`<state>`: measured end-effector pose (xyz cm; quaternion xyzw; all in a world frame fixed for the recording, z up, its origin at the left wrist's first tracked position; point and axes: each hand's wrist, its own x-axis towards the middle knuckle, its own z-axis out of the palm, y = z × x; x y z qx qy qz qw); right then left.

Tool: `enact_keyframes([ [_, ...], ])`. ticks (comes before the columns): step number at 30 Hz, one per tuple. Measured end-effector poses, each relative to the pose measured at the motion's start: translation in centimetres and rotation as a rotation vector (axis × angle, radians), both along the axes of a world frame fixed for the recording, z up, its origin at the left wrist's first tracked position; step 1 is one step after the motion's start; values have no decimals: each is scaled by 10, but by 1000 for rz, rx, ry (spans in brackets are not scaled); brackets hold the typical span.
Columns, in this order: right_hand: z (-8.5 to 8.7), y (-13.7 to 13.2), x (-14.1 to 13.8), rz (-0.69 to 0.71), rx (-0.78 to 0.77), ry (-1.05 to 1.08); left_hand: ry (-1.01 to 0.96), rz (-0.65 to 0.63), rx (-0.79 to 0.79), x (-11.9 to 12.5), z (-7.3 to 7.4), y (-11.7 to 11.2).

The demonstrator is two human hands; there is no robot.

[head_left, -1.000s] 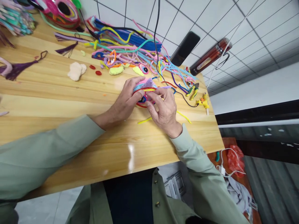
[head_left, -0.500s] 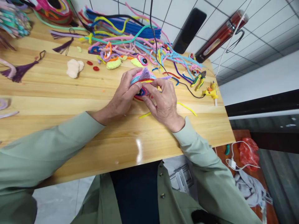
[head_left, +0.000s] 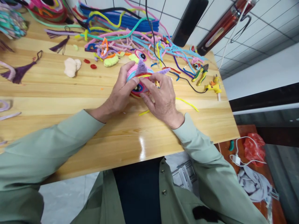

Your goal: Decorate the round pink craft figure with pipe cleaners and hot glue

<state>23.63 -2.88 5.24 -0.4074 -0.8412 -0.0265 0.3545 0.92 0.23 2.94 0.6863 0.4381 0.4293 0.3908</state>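
Observation:
Between my hands is a colourful pipe-cleaner figure (head_left: 141, 69) with purple pointed ears and a round blue and pink eye. My left hand (head_left: 122, 90) grips its left side, thumb pressed on the front beside the eye. On the other side, my right hand (head_left: 162, 98) pinches at the front near the red and yellow strips, its fingertips close to my left thumb. The fingers cover much of the lower part. A yellow pipe cleaner (head_left: 188, 103) lies on the table, partly under my right hand. Just behind the figure lies a loose fuzzy eye piece (head_left: 140, 56).
Bundled pipe cleaners (head_left: 121, 26) spread along the wall. At the right are pliers (head_left: 201, 74) and a yellow glue gun (head_left: 214, 88) with a black cord. A black phone (head_left: 190, 23) and a red flask (head_left: 223, 26) stand behind. Purple tassels (head_left: 22, 70) lie at the left.
The view has shifted slightly. The figure is tilted a little, so more of its eye and ear shows. Both hands keep their hold, with the right fingertips still at the front.

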Motion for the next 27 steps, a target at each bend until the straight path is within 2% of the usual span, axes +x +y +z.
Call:
enact_keyframes([
  [7,-1,0,-1,-6,-4,10,139,4,18,1,5,-2],
  [11,3,-1,1,7,20,-22,20,8,21,0,1,-2],
  [17,8,-7,-4,-30,215,-112,-120,-7,19,-1,-13,5],
  [19,7,-7,-5,-49,182,-131,-145,-24,13,-2,-14,6],
  [24,-1,-2,1,-37,-34,-111,-91,-44,2,-4,-13,5],
  [27,-4,0,7,-32,-62,-89,-128,-58,5,-3,-16,7],
])
